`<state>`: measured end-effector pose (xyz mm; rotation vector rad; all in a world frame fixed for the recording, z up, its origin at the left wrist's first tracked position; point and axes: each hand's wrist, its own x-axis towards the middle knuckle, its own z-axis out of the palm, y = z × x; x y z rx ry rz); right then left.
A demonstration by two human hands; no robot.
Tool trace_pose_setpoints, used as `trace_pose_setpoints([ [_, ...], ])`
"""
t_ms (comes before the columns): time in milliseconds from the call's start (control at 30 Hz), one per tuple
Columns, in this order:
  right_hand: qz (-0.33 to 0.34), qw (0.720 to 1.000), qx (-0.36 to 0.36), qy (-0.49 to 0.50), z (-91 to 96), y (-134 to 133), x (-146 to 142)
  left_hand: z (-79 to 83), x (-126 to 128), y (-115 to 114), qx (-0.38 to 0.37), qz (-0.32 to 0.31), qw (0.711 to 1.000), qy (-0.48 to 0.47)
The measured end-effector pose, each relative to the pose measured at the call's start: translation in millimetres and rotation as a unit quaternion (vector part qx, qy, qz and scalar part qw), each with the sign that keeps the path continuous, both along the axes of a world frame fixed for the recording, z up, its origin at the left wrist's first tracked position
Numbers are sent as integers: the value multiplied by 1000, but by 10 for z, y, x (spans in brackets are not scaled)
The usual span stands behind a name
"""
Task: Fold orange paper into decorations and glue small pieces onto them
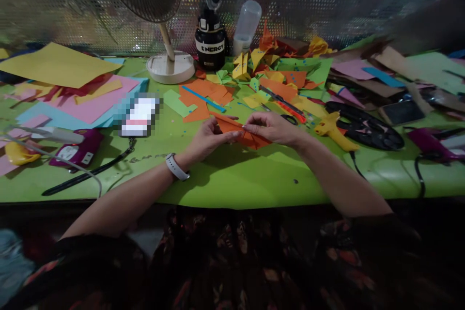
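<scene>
A folded sheet of orange paper [254, 141] is held between my hands, just above the green tabletop [232, 179]. My left hand [212, 138] grips its left side, thumb along the near face and fingers partly hidden behind. On the right, my right hand [271, 127] pinches the paper's upper edge between thumb and forefinger. Creases run across the orange paper. Beyond my hands lie orange paper scraps [207, 94] and a thin blue paper strip [203, 99]. A red and black cutter-like tool [286, 106] rests behind my right hand.
A fan [170, 67], a black bottle [210, 43] and heaped paper pieces [269, 65] line the back. Left are a phone [141, 116], coloured sheets [58, 65] and a purple power strip [78, 147]. Right are a yellow glue gun [336, 131] and a black slotted tray [374, 128].
</scene>
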<state>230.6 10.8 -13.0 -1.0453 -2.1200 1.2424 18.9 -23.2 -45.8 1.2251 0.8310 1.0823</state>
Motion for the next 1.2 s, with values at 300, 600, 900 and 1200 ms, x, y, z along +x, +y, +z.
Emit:
trace_pose_setpoints([
  [300,-10,999,31,-3,-8,26,19,-21,-33,25,-48,-33,998,-15],
  [600,-16,999,40,-11,2,34,44,-36,-45,46,-59,-46,997,11],
  [900,-18,999,27,0,41,5,40,-24,-29,47,-43,-34,998,44],
  [1200,-23,999,29,7,24,16,33,-84,-47,76,-32,-37,998,39],
])
